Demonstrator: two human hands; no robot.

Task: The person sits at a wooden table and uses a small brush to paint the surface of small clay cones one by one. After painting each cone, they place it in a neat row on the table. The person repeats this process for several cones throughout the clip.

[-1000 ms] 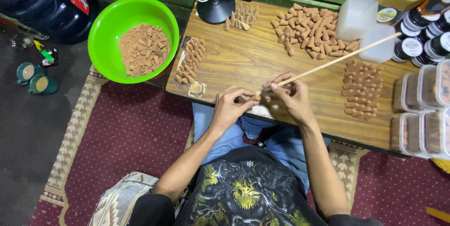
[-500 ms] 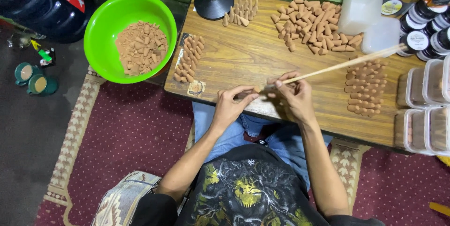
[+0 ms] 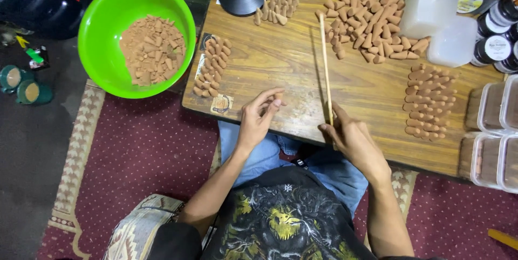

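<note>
Two hands work at the low wooden table (image 3: 280,71): the right hand (image 3: 350,138) grips a thin wooden stick (image 3: 325,68), pointing away; the left hand (image 3: 258,117) pinches a small cone (image 3: 276,98). Neat rows of brown clay-like cones (image 3: 429,101) look finished, while a loose heap (image 3: 372,22) and crumbly pieces in the green bowl (image 3: 102,1) remain.

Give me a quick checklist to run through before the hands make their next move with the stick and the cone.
1. Right hand grips the wooden stick: ok, held at its near end.
2. Stick clear of the loose pile of cones: cannot tell, its far tip lies close beside the pile.
3. Left hand holds a cone: cannot tell, fingertips pinch something small.
4. Bare table between the hands: ok.
5. Green bowl in reach: ok, beside the table's left edge.
</note>
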